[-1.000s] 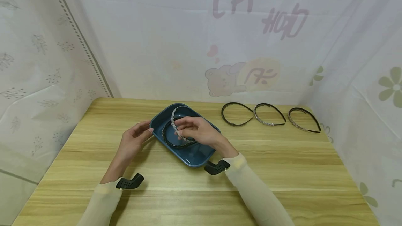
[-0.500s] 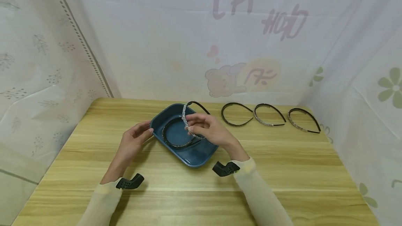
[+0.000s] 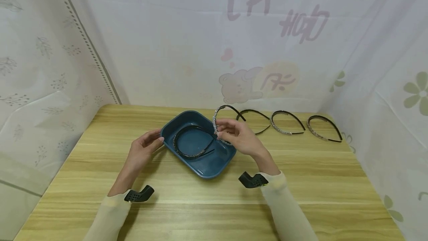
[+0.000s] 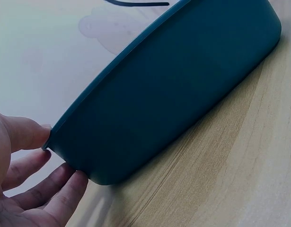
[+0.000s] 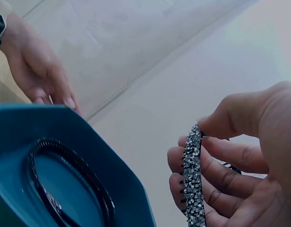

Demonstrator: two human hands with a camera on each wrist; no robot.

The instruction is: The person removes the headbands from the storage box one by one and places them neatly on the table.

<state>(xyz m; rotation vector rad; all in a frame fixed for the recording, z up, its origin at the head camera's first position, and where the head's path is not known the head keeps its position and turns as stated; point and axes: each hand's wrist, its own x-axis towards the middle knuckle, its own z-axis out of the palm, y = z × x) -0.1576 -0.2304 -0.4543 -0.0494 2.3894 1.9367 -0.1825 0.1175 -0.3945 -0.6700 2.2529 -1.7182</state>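
Closest to me, a person's two pale sleeves [image 3: 289, 207] reach across a wooden table [image 3: 187, 211]. The left hand [image 3: 142, 148] pinches the near-left corner of a blue tray [image 3: 207, 166], thumb at the rim, fingers against the outer wall. Inside the tray lies at least one dark hairband [image 3: 175, 143]; whether a second overlaps it, I cannot tell. The right hand [image 3: 242, 137] holds a silver glittery hairband [image 3: 215, 124] between thumb and fingers, raised at the tray's right side. Farther back, right of the tray, three more lie in a row: a black hairband [image 3: 247, 111], a silver-fronted hairband [image 3: 281, 131] and a paler sparkly hairband [image 3: 314, 133]. I judge the sorting partway along: three are set out, one is in hand, and the tray's contents remain to be dealt with. Behind hangs a printed white cloth [image 3: 167, 66].
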